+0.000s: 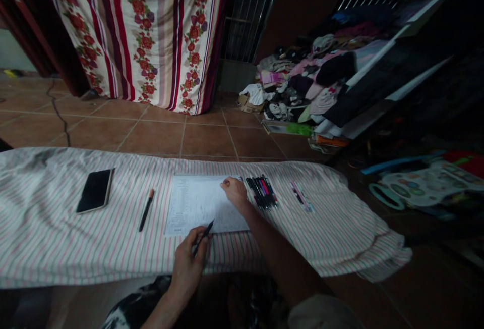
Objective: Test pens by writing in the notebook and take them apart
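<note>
My left hand (190, 257) grips a dark pen (208, 228), its narrow end pointing up and right, just off the near edge of a printed paper sheet (204, 200). Over the sheet's right side, my right hand (235, 190) has its fingers pinched together; whatever they hold, if anything, is too small to make out. Right of that hand lies a row of several pens (261, 193), mostly black with some pink and blue. To the left of the sheet is a black marker (146, 210) with an orange end.
A phone (94, 191) rests at the left of the striped cloth (128, 253). Slim pastel pens (301, 196) lie at its right. Beyond are a tiled floor (151, 132), a floral curtain (159, 31) and a clothes heap (302, 76). A colourful plastic object (423, 182) stands at right.
</note>
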`<state>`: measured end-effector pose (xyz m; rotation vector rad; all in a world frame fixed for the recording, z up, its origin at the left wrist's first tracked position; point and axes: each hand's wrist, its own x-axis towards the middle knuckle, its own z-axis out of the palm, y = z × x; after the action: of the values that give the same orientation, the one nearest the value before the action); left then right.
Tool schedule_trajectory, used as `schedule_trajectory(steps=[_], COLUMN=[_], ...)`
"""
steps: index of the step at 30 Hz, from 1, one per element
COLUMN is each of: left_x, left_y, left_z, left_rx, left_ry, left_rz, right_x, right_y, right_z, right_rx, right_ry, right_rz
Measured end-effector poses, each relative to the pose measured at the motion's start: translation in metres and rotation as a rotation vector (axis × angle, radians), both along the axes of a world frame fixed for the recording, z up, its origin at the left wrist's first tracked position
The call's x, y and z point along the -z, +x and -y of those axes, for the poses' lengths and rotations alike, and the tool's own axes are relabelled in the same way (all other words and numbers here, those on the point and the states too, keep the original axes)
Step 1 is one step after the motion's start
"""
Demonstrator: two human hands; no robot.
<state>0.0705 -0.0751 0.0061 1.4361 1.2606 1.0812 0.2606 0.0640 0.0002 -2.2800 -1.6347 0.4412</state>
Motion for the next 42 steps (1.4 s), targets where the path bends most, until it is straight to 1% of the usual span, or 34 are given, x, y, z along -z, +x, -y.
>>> schedule_trajectory(steps=[5,10,12,15,19,22,26,29,31,35,39,42], left_x=[0.001,0.001,0.001,0.0,0.0,0.0,-0.002,-0.008,-0.013,-0.025,-0.039,-0.052], left_y=[0.0,0.001,0.001,0.003,0.003,0.001,-0.006,-0.01,-0.011,-0.01,-0.008,-0.008], left_z=[-0.002,-0.002,-0.001,0.0,0.003,0.007,0.015,0.024,0.031,0.046,0.062,0.073], left_rx=[0.032,0.031,0.017,0.009,-0.007,-0.008,-0.024,-0.044,-0.042,0.009,0.047,0.076], left_ry=[-0.021,-0.027,-0.033,-0.043,-0.042,-0.03,-0.027,-0.019,0.001,0.028,0.047,0.052], left_rz=[-0.02,-0.019,-0.004,0.004,0.008,0.024,0.02,0.011,0.002,0.02,0.066,0.063], right_x=[0.004,0.005,0.004,0.003,-0.002,-0.014,-0.038,-0.058,-0.071,-0.093,-0.111,-0.12], right_y=[-0.002,-0.002,-0.003,-0.007,-0.016,-0.02,-0.021,-0.023,-0.025,-0.03,-0.033,-0.035], right_z=[-0.007,-0.006,-0.003,0.008,0.039,0.068,0.104,0.126,0.138,0.162,0.182,0.194], right_rx=[-0.014,0.006,0.023,0.048,0.079,0.105,0.099,0.149,0.159,0.073,-0.047,-0.097], right_ry=[-0.028,0.012,0.049,0.101,0.156,0.185,0.189,0.165,0.163,0.192,0.263,0.299], right_rz=[0.004,-0.111,-0.206,-0.415,-0.743,-0.927,-1.106,-1.285,-1.34,-1.34,-1.21,-1.136])
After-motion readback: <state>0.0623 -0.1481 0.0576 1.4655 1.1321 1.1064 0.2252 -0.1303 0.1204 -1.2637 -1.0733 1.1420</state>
